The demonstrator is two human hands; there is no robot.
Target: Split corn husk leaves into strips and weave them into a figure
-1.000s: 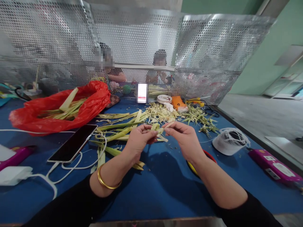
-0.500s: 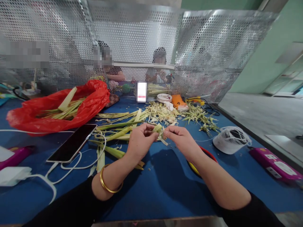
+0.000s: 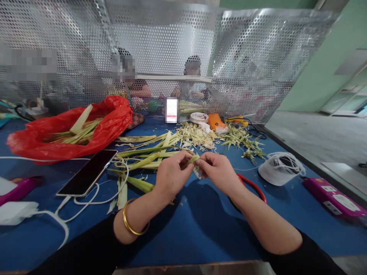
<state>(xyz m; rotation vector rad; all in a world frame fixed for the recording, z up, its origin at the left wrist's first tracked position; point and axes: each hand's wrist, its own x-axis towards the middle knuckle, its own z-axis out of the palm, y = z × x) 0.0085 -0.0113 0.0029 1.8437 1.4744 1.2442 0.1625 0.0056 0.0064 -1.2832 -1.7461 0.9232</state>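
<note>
My left hand (image 3: 174,172) and my right hand (image 3: 216,170) meet above the middle of the table, both with thumb and fingers pinched together. Between their fingertips is a small folded piece of pale green leaf (image 3: 195,157), with a whitish strip hanging below it. The fingers hide part of this piece. Beside my left hand lie long green and yellowish leaf strips (image 3: 143,162). Beyond the hands is a heap of pale shredded leaf bits (image 3: 197,136), with a pile of small green knotted pieces (image 3: 241,139) to its right.
A red plastic bag (image 3: 114,114) of leaves and a phone (image 3: 87,173) with white cables are on the left. At right are a white spool of cord (image 3: 276,173) and a purple power strip (image 3: 334,198). Red handles (image 3: 256,187) show behind my right forearm. People sit beyond the perforated screen (image 3: 160,42).
My right hand has come in to the left, so the fingertips of both hands now meet on the leaf piece. More of the red handles shows beside my right forearm.
</note>
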